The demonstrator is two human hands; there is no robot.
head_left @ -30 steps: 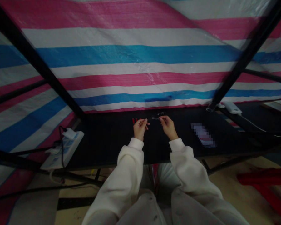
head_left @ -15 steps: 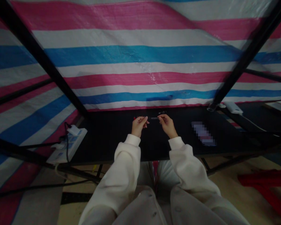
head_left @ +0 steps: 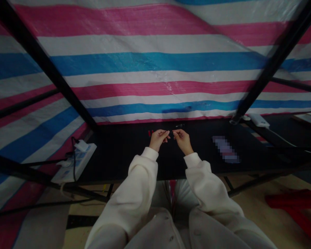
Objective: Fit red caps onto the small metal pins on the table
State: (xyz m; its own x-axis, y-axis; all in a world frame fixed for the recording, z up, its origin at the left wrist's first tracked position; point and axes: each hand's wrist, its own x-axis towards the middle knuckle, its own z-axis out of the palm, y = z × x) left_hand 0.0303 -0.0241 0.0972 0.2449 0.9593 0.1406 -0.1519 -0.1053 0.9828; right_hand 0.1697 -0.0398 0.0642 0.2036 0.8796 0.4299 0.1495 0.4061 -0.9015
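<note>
Your left hand [head_left: 157, 139] and right hand [head_left: 182, 139] face each other, apart, fingers curled inward; how tightly, and on what (detail too small), I cannot tell. Red pieces [head_left: 149, 133] lie at your left fingertips' [head_left: 167, 132] nine o'clock, nearer that hand, axes twelve-to-six.

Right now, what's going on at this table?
A person's left hand and right hand are close but apart over the black table, fingertips pinched. Whatever they hold is too small to make out. Red pieces show just past the left hand, small items beyond the right. A phone lies farther right.
</note>
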